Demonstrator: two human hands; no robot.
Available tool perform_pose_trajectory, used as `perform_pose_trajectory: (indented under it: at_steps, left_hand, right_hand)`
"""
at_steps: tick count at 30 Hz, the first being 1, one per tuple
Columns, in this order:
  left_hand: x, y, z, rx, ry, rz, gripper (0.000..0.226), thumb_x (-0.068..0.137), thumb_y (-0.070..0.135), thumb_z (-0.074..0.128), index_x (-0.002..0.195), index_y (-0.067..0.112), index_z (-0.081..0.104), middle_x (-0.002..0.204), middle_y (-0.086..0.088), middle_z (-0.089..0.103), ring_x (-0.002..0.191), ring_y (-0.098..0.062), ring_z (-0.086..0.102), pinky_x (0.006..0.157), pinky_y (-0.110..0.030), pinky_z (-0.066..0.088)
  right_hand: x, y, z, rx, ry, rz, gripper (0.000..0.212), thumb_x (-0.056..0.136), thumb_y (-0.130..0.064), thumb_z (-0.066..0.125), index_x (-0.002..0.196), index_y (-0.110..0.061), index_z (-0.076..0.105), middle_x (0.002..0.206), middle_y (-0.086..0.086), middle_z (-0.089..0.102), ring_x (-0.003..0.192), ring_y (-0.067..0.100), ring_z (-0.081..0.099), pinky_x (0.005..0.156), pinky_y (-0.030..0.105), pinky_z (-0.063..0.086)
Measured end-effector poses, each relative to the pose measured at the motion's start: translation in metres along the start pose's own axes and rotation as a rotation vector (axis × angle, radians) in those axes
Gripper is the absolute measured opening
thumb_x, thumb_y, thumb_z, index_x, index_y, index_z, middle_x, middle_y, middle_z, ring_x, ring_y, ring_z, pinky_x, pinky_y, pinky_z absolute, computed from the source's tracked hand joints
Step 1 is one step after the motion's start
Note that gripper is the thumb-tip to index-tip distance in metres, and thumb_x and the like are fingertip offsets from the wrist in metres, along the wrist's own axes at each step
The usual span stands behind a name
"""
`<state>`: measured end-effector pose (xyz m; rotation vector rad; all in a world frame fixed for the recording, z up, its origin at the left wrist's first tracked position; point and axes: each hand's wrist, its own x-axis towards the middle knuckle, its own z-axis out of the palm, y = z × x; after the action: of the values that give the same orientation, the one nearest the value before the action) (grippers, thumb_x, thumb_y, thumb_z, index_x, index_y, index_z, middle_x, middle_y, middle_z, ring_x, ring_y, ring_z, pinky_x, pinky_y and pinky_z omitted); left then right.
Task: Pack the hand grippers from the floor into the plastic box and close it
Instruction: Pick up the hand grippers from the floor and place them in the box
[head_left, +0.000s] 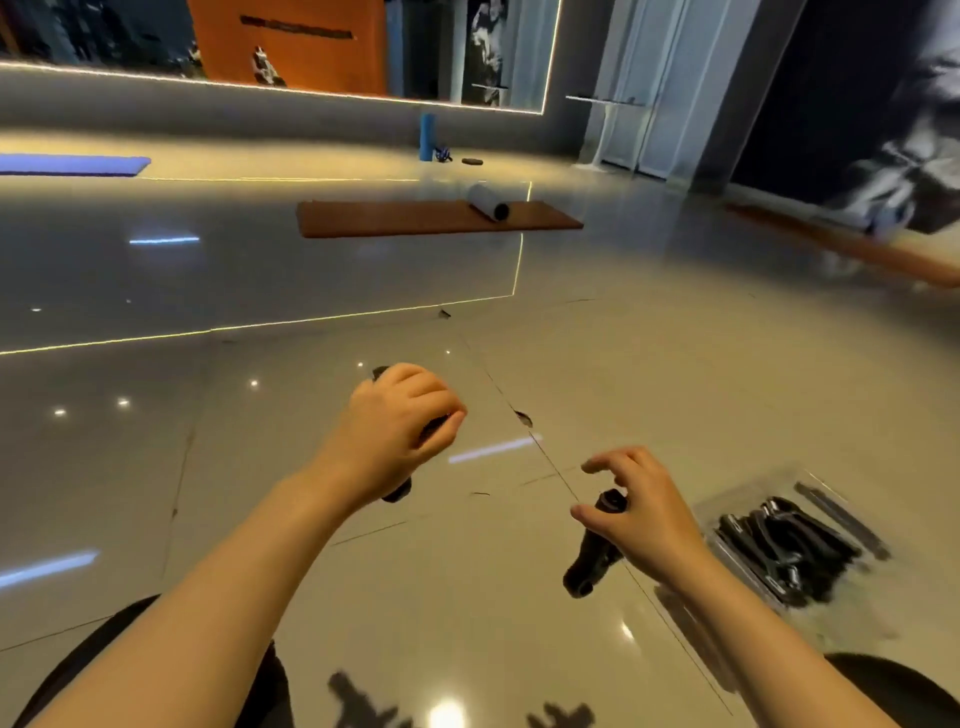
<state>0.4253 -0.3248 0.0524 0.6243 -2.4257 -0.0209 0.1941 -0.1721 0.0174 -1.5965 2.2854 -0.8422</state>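
My left hand (400, 423) is closed around a black hand gripper (397, 491) above the glossy tiled floor; its handle ends show at the top of the fist and below the wrist. My right hand (636, 512) holds a second black hand gripper (589, 561) by its upper end, with the forefinger and thumb spread; its handles hang down toward the floor. A clear plastic box (727, 519) sits open on the floor at the right, just beyond my right hand, with several black hand grippers (784, 545) lying inside. The box's lid is not clearly visible.
An orange mat (415, 218) with a rolled grey mat (488, 200) lies further ahead. A blue mat (72, 165) is at far left, a blue foam roller (427, 136) stands by the mirrored wall. My dark-clothed knees (893, 686) frame the bottom edge.
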Motion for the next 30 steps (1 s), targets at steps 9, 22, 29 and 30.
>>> perform_pose_trajectory:
  at_steps: [9,22,29,30]
  left_hand:
    - [0.046,0.098,0.127,-0.312,-0.225,0.394,0.029,0.088,0.044,0.051,0.092,0.021,0.069,0.103,0.004,0.065,0.104,-0.017,0.054,0.083,-0.033,0.051]
    - [0.029,0.132,0.151,-0.188,-0.267,0.238,0.048,0.073,0.062,0.058,0.09,0.018,0.069,0.104,-0.001,0.065,0.092,-0.019,0.061,0.072,-0.023,0.049]
    - [0.017,0.187,0.148,-0.077,-0.145,-0.049,0.055,0.071,0.064,0.057,0.091,0.014,0.069,0.101,0.0,0.066,0.078,-0.016,0.064,0.06,-0.023,0.05]
    - [0.012,0.195,0.151,-0.065,-0.139,-0.077,0.054,0.072,0.063,0.057,0.091,0.014,0.069,0.101,0.0,0.066,0.08,-0.016,0.064,0.062,-0.022,0.049]
  right_hand:
    - [-0.045,0.095,-0.083,-0.414,0.069,-0.022,0.043,0.079,-0.031,0.07,0.119,-0.025,0.056,0.124,-0.004,0.047,0.111,0.018,0.044,0.084,0.043,0.048]
    - [-0.026,0.118,-0.078,-0.213,-0.263,-0.135,0.047,0.075,-0.047,0.069,0.117,-0.03,0.055,0.128,-0.012,0.037,0.118,0.009,0.031,0.091,0.027,0.041]
    - [-0.019,0.134,-0.086,-0.218,-0.386,-0.32,0.049,0.077,-0.041,0.069,0.12,-0.027,0.053,0.129,-0.008,0.038,0.118,0.011,0.032,0.088,0.032,0.045]
    - [-0.017,0.133,-0.09,-0.216,-0.39,-0.351,0.049,0.077,-0.039,0.069,0.121,-0.026,0.053,0.13,-0.008,0.038,0.118,0.012,0.032,0.088,0.032,0.045]
